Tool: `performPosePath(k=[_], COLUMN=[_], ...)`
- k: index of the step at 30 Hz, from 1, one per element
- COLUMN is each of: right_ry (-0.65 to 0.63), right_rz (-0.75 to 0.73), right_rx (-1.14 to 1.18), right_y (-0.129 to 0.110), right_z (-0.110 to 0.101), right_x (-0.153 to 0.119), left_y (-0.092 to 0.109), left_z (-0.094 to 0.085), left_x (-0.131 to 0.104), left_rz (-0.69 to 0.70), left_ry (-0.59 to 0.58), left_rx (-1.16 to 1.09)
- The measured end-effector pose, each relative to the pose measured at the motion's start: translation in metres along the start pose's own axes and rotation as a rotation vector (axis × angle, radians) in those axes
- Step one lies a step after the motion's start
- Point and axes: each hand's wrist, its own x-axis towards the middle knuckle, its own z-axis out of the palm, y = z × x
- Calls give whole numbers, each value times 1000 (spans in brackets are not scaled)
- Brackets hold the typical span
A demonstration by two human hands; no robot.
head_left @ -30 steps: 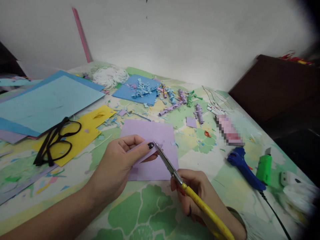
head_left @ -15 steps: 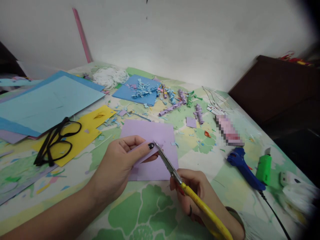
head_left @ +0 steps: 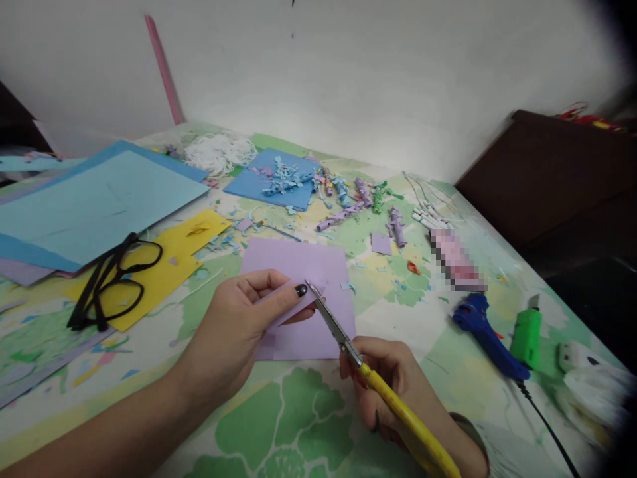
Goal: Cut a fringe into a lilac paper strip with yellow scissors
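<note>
- Head view: left hand [head_left: 249,309] pinches small lilac paper piece [head_left: 291,311] above square lilac sheet [head_left: 298,257]'s left edge.
- Right hand [head_left: 405,372] grips yellow-handled metal scissors [head_left: 379,381].
- Slipping paper could bring blades [head_left: 331,320] onto left thumb [head_left: 281,303].

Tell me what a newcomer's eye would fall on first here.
Probably the yellow-handled scissors in the right hand, blades at the purple strip pinched by the left hand, near the middle. Next, perhaps, the black glasses lying partly over yellow paper at left, and the blue glue gun beside a green cutter at right.
</note>
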Motion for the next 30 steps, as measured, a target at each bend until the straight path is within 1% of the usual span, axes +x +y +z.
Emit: performPosePath(k=[9,13,19,23,30], right_ry=[4,1,-104,-121,-147], right_rz=[3,-26,-43,-4,-47], right_rx=[-3,-9,23,30,17], right_y=[-1,0,3,0,-1], right_z=[2,1,-5,-6,-4], right_x=[0,0,-3,-4,-4], left_y=[0,0,1,1,0], left_z=[0,0,0,0,1], left_x=[0,-1,-1,-1,0], left_rz=[5,-2,4,4,-4], left_ry=[-10,-4,-1,-4,1], left_rx=[1,2,27,33,33])
